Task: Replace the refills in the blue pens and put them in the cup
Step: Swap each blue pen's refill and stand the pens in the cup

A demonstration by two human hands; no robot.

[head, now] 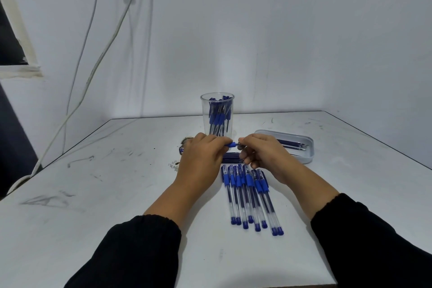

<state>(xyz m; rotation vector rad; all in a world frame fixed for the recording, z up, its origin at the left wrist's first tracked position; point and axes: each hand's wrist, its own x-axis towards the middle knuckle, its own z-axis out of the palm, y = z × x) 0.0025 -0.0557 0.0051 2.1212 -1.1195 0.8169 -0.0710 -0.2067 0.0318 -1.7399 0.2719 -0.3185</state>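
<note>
**Both hands meet on one blue pen in front of the cup**

The left hand (203, 159) and the right hand (264, 156) come together above the white tabletop (117, 194), just in front of the clear cup (217, 114). Between them only a short stretch of the held pen (231, 144) shows: its blue rubber sleeve and a bit of dark tip. The rest of the barrel is hidden inside the left hand, whose grip is curled around it. The right hand's grip pinches the tip end with thumb and forefinger; whether the tip piece is attached or unscrewed cannot be made out.

The cup stands upright near the far edge of the tabletop and holds a bunch of blue pens; their number is hard to tell through the plastic. Its base is covered by the hands.

Under the hands lies a small bundle of dark blue refills (231, 157), partly hidden by both. Nearer the person, a row of blue pens (250, 196) lies side by side, touching, caps toward the hands; the right hand covers some cap ends.

To the right sits a shallow white tray (304, 159) with a few refills (294, 145) in it, its near left part blocked by the right hand.

Black sleeves (140, 252) are cut off at the bottom edge.
</note>
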